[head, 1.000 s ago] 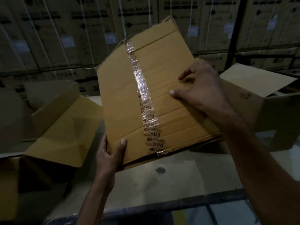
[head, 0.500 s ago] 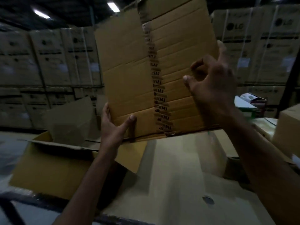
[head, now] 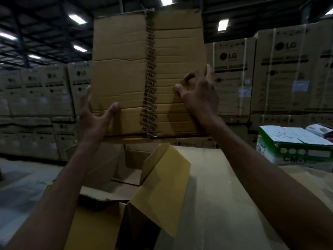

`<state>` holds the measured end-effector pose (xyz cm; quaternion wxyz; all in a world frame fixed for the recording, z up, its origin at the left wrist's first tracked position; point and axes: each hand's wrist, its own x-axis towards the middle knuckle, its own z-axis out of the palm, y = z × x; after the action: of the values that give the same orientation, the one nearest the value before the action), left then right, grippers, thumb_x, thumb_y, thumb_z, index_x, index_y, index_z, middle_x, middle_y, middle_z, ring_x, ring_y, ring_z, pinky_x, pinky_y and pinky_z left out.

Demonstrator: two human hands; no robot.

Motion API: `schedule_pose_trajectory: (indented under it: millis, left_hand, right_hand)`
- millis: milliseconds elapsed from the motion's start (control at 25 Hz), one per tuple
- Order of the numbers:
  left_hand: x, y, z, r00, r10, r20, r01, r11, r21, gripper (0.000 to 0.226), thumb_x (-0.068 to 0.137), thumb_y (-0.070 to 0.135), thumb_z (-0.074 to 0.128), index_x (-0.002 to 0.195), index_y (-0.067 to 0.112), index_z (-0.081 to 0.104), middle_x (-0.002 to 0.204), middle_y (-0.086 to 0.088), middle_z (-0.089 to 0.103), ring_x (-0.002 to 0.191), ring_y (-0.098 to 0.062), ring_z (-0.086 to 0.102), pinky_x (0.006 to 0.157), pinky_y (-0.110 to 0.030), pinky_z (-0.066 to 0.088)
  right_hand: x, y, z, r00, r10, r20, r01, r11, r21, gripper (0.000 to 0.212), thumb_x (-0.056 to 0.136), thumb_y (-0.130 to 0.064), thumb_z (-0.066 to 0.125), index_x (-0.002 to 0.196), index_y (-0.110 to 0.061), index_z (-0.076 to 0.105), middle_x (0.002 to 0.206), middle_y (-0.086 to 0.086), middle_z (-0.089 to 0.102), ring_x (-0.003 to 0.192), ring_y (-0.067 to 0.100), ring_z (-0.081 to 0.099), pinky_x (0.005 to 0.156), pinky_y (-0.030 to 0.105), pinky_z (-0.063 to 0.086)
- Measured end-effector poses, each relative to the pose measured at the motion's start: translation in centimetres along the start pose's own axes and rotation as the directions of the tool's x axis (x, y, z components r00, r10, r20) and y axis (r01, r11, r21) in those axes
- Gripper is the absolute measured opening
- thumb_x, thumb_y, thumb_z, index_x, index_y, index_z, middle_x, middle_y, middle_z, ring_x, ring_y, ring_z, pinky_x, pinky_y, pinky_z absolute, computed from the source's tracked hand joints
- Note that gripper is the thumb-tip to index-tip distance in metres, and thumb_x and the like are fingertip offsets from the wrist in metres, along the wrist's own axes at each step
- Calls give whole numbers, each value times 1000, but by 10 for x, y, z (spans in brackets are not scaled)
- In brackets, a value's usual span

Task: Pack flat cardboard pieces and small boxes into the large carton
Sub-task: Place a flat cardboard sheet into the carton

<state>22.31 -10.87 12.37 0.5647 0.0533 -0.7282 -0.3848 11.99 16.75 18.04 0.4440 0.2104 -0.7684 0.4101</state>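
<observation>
Cardboard (head: 126, 78) hangs upright above the open carton (head: 95, 224), held at 2 edges: left hand (head: 95, 121) clamps the lower left, right hand (head: 198, 94) pinches the right. Lowered carelessly, it could snag the raised flap (head: 162, 177) and jam.

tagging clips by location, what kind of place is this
Probably a warehouse: stacked LG cartons wall the background, strip lights hang overhead, and the cardboard is held up above an open carton.
</observation>
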Motion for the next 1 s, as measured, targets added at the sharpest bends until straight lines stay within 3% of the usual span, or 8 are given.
schedule_pose_trajectory:
  millis: [200, 320, 520, 680, 800, 1000]
  left_hand:
    - [51, -41, -21, 998, -59, -35, 67, 959, 277, 84, 71, 82, 65, 143, 43, 46, 149, -5, 51, 132, -32, 52, 102, -52, 49]
    - [92, -71, -33, 995, -98, 19, 88, 950, 301, 86, 66, 87, 64, 138, 42, 51, 146, -3, 53, 128, -28, 54, 97, -49, 52]
    - [158, -138, -43, 986, -113, 125, 58, 924, 377, 83, 71, 82, 64, 141, 39, 51, 153, -5, 46, 135, -30, 47, 104, -50, 47]
    - [195, -198, -41, 960, -150, 236, 26, 887, 461, 78, 77, 79, 62, 142, 37, 52, 151, -8, 49, 128, -35, 54, 97, -47, 51]
    - [208, -249, -29, 895, -218, 390, -10, 863, 505, 79, 78, 79, 61, 143, 35, 50, 151, -9, 48, 127, -35, 54, 93, -45, 50]
    - [206, -321, 7, 704, -368, 608, -23, 843, 537, 77, 79, 74, 66, 141, 30, 55, 148, -11, 49, 131, -35, 48, 97, -45, 45]
  right_hand:
    - [22, -21, 74, 992, 67, 105, -71, 997, 38, 40, 84, -60, 70, 113, -35, 59, 166, 9, 24, 142, 35, 41, 106, 49, 44]
    - [41, -35, 119, 982, 99, 163, -108, 993, 48, 45, 83, -61, 69, 117, -34, 59, 157, 8, 35, 137, 31, 44, 108, 49, 42]
    - [54, -46, 213, 953, 190, 236, -211, 975, 69, 48, 84, -58, 70, 120, -28, 59, 133, 4, 47, 117, 24, 50, 92, 40, 45]
    - [40, -41, 294, 891, 352, 285, -390, 917, 87, 41, 78, -55, 75, 106, -30, 59, 123, 1, 54, 107, 22, 55, 95, 46, 51]
    - [19, -27, 341, 810, 500, 306, -526, 850, 4, 39, 76, -54, 76, 101, -32, 58, 114, -1, 59, 102, 20, 58, 93, 49, 51]
    - [-41, 3, 378, 642, 688, 338, -659, 721, -213, 54, 76, -50, 78, 121, -23, 62, 120, 0, 64, 104, 23, 60, 94, 46, 52]
